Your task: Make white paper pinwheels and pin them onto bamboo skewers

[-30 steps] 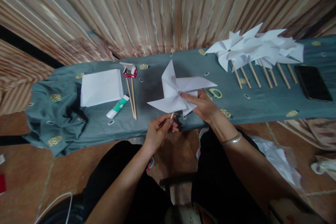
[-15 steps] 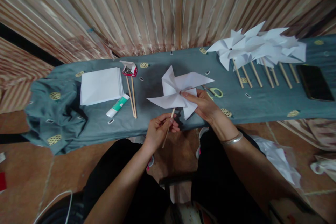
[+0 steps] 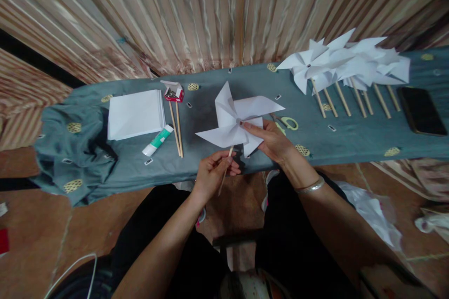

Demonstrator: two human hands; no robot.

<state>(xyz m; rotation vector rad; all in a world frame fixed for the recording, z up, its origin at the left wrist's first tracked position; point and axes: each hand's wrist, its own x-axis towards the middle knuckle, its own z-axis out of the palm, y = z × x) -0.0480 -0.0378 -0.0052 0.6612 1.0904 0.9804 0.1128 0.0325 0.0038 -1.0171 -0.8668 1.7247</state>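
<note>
A white paper pinwheel (image 3: pixel 229 124) on a thin wooden stick is held over the front of the cloth-covered table. My left hand (image 3: pixel 214 172) is closed around the stick, just below the blades. With the thumb by the pin at its centre, my right hand (image 3: pixel 271 138) grips the paper from the right side; its other fingers are mostly hidden behind the blades. Scissors with pale green handles (image 3: pixel 289 123) lie just beyond my right hand. To the left, two bare wooden sticks (image 3: pixel 178 133) rest near a green and white glue stick (image 3: pixel 157 140).
A stack of white paper (image 3: pixel 135 116) lies at the left, beside a small open red box of metal pins (image 3: pixel 174 92). Several finished pinwheels (image 3: pixel 351 63) are piled at the right, near a black phone (image 3: pixel 422 110). Bunched cloth (image 3: pixel 79 149) covers the left end.
The pinwheel has tilted slightly, its top blade now a little higher. Both hands keep their hold in nearly the same place.
</note>
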